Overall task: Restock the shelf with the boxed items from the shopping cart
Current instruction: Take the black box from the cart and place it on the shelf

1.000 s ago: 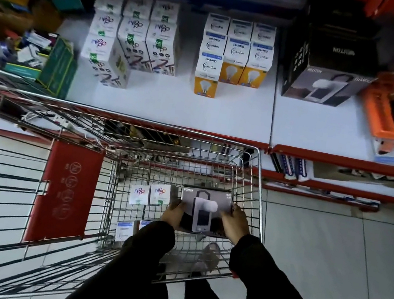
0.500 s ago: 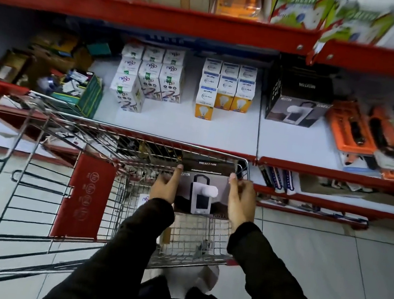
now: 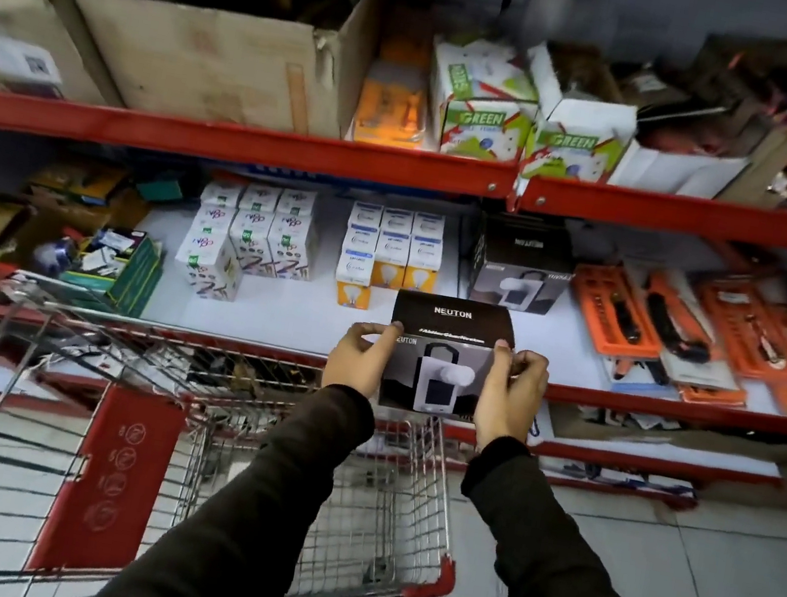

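A black and grey Neuton box [image 3: 447,354] with a lamp pictured on its front is held up between both hands, above the front edge of the white shelf [image 3: 285,311]. My left hand [image 3: 360,360] grips its left side and my right hand [image 3: 510,396] grips its right side. An identical Neuton box [image 3: 520,272] stands further back on the shelf, just behind and right of the held one. The wire shopping cart [image 3: 375,519] is below my arms; my sleeves hide much of its basket.
White bulb boxes [image 3: 391,251] and patterned white boxes [image 3: 256,233] stand in rows on the shelf's left and middle. Orange blister packs [image 3: 720,327] lie at the right, clutter [image 3: 93,243] at the far left. The upper red shelf [image 3: 230,140] carries cardboard cartons and green-labelled boxes.
Both hands have lifted the Neuton box out of the cart basket and up to shelf height. The view has tilted upward, showing the upper shelf.
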`<state>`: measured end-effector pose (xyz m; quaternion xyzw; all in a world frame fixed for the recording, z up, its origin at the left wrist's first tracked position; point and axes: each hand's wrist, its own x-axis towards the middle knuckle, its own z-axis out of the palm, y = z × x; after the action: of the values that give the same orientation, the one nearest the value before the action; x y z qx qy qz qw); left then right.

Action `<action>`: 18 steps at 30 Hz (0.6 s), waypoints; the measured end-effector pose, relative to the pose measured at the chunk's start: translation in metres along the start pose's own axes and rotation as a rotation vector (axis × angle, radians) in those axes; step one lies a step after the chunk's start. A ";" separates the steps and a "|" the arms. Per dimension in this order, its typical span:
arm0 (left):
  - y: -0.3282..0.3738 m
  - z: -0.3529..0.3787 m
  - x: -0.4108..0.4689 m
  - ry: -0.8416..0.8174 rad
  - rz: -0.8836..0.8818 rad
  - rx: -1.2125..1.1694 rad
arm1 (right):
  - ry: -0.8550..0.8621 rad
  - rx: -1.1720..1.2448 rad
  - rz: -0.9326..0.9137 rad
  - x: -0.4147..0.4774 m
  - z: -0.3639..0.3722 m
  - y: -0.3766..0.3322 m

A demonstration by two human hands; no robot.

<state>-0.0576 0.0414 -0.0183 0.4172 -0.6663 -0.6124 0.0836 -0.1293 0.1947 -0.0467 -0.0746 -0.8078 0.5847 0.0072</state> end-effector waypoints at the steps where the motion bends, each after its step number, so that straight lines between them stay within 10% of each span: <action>1: 0.006 0.010 0.002 -0.015 0.025 0.001 | 0.022 0.001 -0.014 0.009 -0.006 -0.003; 18: 0.020 0.146 0.053 -0.221 -0.025 0.138 | -0.092 -0.198 0.167 0.129 -0.058 0.026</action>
<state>-0.1912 0.1135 -0.0561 0.3604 -0.7068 -0.6081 -0.0269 -0.2480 0.2740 -0.0627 -0.1150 -0.8520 0.5035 -0.0858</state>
